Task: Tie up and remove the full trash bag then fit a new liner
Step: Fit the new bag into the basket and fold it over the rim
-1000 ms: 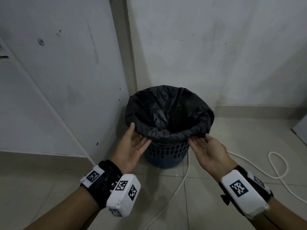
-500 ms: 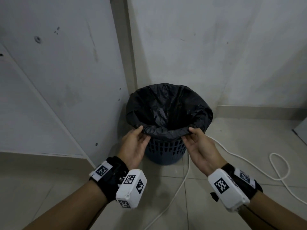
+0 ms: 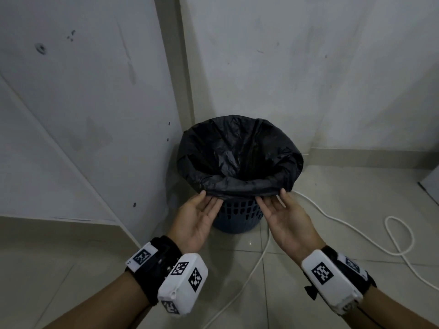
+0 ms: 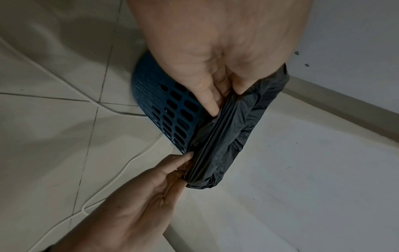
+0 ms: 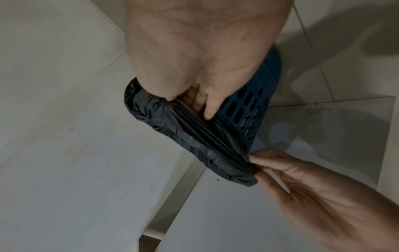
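Observation:
A black trash bag (image 3: 237, 150) lines a blue perforated bin (image 3: 237, 214) standing in the corner, with its edge folded down over the rim. My left hand (image 3: 209, 198) pinches the folded edge at the near left between thumb and fingers. My right hand (image 3: 272, 197) pinches the same edge at the near right. In the left wrist view the left hand (image 4: 224, 100) grips the bunched plastic of the bag (image 4: 226, 136) beside the bin (image 4: 168, 109). In the right wrist view the right hand (image 5: 190, 105) does the same on the bag (image 5: 194, 136). The bag's contents are hidden in shadow.
White walls meet right behind the bin. A white cable (image 3: 356, 233) loops across the tiled floor to the right, and a second run of cable (image 3: 251, 269) passes under the bin's near side. A pale panel (image 3: 59, 138) slants along the left.
Both hands moved in from the sides of the rim to its near edge and took hold of the bag's folded edge. The edge is now lifted slightly off the rim.

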